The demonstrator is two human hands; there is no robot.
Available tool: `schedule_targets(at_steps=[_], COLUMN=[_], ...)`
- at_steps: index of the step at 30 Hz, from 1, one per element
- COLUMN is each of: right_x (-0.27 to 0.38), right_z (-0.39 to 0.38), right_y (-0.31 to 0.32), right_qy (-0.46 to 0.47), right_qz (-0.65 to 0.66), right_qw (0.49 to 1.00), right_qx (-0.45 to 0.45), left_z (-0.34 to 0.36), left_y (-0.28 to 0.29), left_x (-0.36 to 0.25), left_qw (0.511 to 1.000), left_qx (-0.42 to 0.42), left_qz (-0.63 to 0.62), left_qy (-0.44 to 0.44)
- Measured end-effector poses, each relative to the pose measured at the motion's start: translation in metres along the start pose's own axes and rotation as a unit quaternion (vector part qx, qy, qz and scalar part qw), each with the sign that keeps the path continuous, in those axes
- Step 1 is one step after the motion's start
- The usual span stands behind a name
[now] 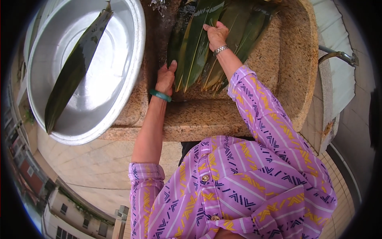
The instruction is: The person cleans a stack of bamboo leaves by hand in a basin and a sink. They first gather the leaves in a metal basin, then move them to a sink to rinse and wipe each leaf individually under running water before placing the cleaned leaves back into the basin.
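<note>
A pile of long, wet, dark green bamboo leaves [199, 44] lies in a speckled tan stone sink [254, 79], its pale stem ends toward me. My right hand [217, 36], with a metal watch at the wrist, is closed on a leaf near the middle of the pile. Its fingertips press on the leaf surface. At the pile's lower left edge is my left hand [165, 77], wearing a green bangle. Its thumb points up beside the leaves, while most of its fingers are hidden. One single leaf [79, 69] lies slantwise across a silver metal basin [115, 67] at left.
The round basin rests at the sink's left side, overlapping its edge. Water [159, 6] splashes at the top of the sink. A metal pipe [340, 55] juts out right of the sink. The sink's thick front rim [191, 129] runs between me and the leaves.
</note>
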State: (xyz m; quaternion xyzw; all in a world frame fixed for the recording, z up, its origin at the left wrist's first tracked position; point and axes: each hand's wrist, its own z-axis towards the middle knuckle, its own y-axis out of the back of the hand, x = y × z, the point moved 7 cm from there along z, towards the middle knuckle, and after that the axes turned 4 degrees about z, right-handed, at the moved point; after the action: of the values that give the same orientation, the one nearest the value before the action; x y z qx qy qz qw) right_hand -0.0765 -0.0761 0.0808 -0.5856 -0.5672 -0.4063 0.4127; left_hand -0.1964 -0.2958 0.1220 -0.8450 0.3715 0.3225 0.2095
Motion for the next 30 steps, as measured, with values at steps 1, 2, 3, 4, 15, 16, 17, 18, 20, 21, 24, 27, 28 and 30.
schedule_targets(at_steps=[1, 2, 3, 4, 15, 16, 17, 18, 20, 21, 24, 27, 28, 30], right_x=[0.001, 0.003, 0.005, 0.010, 0.020, 0.040, 0.036, 0.040, 0.028, 0.018, 0.006, -0.016, -0.009, 0.014], right_z=[0.001, 0.002, 0.001, 0.003, 0.021, 0.007, 0.007, 0.007, -0.003, -0.011, -0.039, -0.023, -0.022, -0.016], right_y=[-0.004, -0.006, -0.007, -0.008, 0.067, 0.062, 0.062, 0.060, 0.037, 0.024, -0.012, 0.006, 0.008, 0.027], right_qy=[0.000, 0.005, 0.009, 0.024, -0.127, -0.085, -0.083, -0.050, -0.025, -0.032, -0.122, -0.174, -0.139, -0.068], right_qz=[0.001, 0.015, 0.029, 0.008, 0.111, 0.183, 0.181, 0.189, 0.178, 0.159, 0.122, 0.141, 0.131, 0.066], right_qw=[1.000, 1.000, 0.998, 0.998, 0.981, 0.979, 0.980, 0.980, 0.984, 0.986, 0.984, 0.974, 0.982, 0.993], right_qx=[0.001, -0.027, -0.054, -0.052, -0.099, 0.019, 0.014, 0.028, 0.007, -0.031, 0.052, 0.040, 0.014, 0.071], left_z=[-0.002, -0.004, -0.007, -0.009, 0.023, 0.018, 0.011, 0.003, -0.008, -0.011, -0.006, -0.014, -0.017, -0.023], left_y=[-0.003, -0.006, -0.008, -0.011, 0.044, 0.029, 0.015, -0.003, -0.014, -0.016, 0.011, -0.003, -0.005, -0.009], left_x=[-0.001, -0.003, -0.006, -0.011, 0.018, 0.008, 0.007, 0.002, -0.003, -0.005, 0.005, -0.011, -0.009, -0.013], left_qw=[1.000, 0.999, 0.999, 0.998, 0.990, 0.991, 0.994, 0.994, 0.996, 0.998, 0.995, 0.999, 1.000, 0.998], left_qx=[0.014, 0.028, 0.028, 0.031, -0.045, -0.039, -0.044, -0.042, -0.017, -0.001, -0.065, -0.039, -0.001, 0.015], left_qz=[0.019, 0.038, 0.039, 0.040, 0.094, 0.094, 0.093, 0.096, 0.082, 0.062, -0.005, -0.021, 0.001, -0.019], left_qy=[-0.010, -0.019, -0.019, -0.028, -0.093, -0.092, -0.036, 0.016, 0.021, 0.029, -0.079, -0.014, 0.030, 0.052])
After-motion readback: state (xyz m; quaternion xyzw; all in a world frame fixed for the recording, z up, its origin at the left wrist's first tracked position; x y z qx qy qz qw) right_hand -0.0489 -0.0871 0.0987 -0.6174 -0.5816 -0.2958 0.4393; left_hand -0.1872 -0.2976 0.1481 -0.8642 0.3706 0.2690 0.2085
